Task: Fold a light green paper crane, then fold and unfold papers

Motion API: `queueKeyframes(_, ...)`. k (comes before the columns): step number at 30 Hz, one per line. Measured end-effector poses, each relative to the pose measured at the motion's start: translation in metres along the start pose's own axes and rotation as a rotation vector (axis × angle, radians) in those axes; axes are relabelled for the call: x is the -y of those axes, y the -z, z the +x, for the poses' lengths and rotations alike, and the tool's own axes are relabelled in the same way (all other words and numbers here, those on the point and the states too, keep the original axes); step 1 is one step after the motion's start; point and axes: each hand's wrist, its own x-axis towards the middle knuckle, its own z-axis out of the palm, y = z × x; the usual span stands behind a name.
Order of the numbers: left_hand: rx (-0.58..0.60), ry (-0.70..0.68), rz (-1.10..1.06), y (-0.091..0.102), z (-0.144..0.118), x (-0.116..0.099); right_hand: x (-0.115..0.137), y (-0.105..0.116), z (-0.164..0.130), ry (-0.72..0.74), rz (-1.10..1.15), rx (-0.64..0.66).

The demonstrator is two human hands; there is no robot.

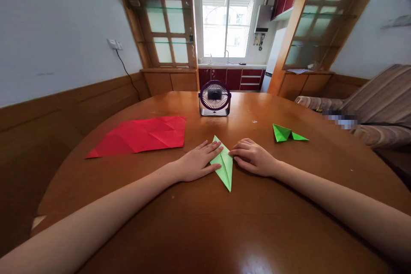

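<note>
Both hands lie flat on the round wooden tabletop (205,231), pressing a light green folded paper (224,167) between them. The left hand (195,162) has its fingers (213,147) spread and extended, their tips resting on the upper left edge of the paper; they grip nothing and simply press down. The right hand (252,156) is loosely curled, its fingertips (236,152) touching the right edge of the paper just opposite those of the left, again pressing rather than pinching. The paper is a long narrow kite shape, one point reaching beyond the fingertips toward the far side, the other pointing back between the wrists. Judging from this, the step in hand is flattening or sharpening a crease along the paper's length; the next move would seem to call for steady pressure from one hand while the other runs along the fold or lifts a flap. Beyond the right fingers, well apart, sits a darker green folded piece (287,133). Out past the left fingers lies a creased red sheet (144,135), opened flat. Straight ahead of both sets of fingertips, farther off, stands a small dark desk fan (214,98).
</note>
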Motion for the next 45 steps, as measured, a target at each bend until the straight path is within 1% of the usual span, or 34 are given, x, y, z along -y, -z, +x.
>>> queueKeyframes(2, -0.018, -0.011, -0.004, 0.001, -0.001, 0.000, 0.000, 0.000, 0.000, -0.002, 0.000, -0.002)
queueKeyframes(5, 0.000, -0.059, -0.007, 0.002, -0.001, -0.001, 0.000, -0.001, 0.000, 0.002, -0.002, 0.017)
queueKeyframes(7, -0.017, -0.048, 0.017, 0.002, -0.001, -0.002, 0.000, -0.002, 0.000, -0.022, -0.001, 0.001)
queueKeyframes(8, -0.050, -0.010, 0.040, 0.002, -0.001, -0.003, -0.001, -0.003, 0.000, -0.044, -0.003, -0.016)
queueKeyframes(11, -0.208, 0.182, 0.110, 0.001, -0.001, -0.006, -0.002, -0.004, 0.000, -0.132, -0.017, -0.058)
queueKeyframes(12, -0.243, 0.239, 0.111, 0.001, -0.001, -0.007, -0.003, -0.004, 0.000, -0.160, -0.017, -0.059)
queueKeyframes(14, -0.266, 0.291, 0.058, 0.002, -0.002, -0.006, -0.004, -0.004, 0.000, -0.206, 0.010, -0.048)
queueKeyframes(16, -0.300, 0.279, -0.043, 0.001, -0.002, -0.005, -0.004, -0.003, 0.000, -0.222, 0.078, -0.023)
queueKeyframes(19, -0.414, 0.256, -0.248, -0.001, -0.003, -0.004, -0.004, 0.001, 0.001, -0.176, 0.200, 0.004)
queueKeyframes(20, -0.433, 0.250, -0.328, -0.001, -0.003, -0.004, -0.003, 0.002, 0.001, -0.155, 0.231, 0.000)
queueKeyframes(22, -0.429, 0.222, -0.483, -0.001, -0.004, -0.006, -0.002, 0.004, 0.001, -0.114, 0.277, -0.020)
queueKeyframes(23, -0.405, 0.197, -0.539, 0.000, -0.004, -0.007, -0.002, 0.005, 0.001, -0.097, 0.296, -0.025)
queueKeyframes(27, -0.269, 0.110, -0.604, 0.007, -0.005, -0.010, -0.002, 0.007, 0.001, -0.038, 0.359, 0.019)
queueKeyframes(29, -0.246, 0.107, -0.663, 0.009, -0.004, -0.008, -0.005, 0.007, 0.001, -0.007, 0.406, 0.059)
queueKeyframes(31, -0.268, 0.154, -0.791, 0.007, -0.002, -0.004, -0.007, 0.008, 0.001, -0.003, 0.465, 0.080)
queueKeyframes(33, -0.295, 0.230, -0.925, 0.002, 0.001, 0.000, -0.008, 0.007, 0.003, -0.045, 0.525, 0.077)
queueKeyframes(35, -0.316, 0.301, -1.016, -0.003, 0.003, 0.004, -0.007, 0.005, 0.005, -0.121, 0.586, 0.065)
queueKeyframes(39, -0.352, 0.373, -1.070, -0.005, 0.006, 0.005, 0.000, -0.003, 0.012, -0.301, 0.653, 0.022)
queueKeyframes(42, -0.378, 0.383, -1.072, 0.000, 0.006, 0.001, 0.006, -0.011, 0.015, -0.463, 0.699, -0.035)
queueKeyframes(45, -0.351, 0.306, -1.109, 0.003, 0.006, -0.004, 0.009, -0.017, 0.016, -0.591, 0.826, -0.066)
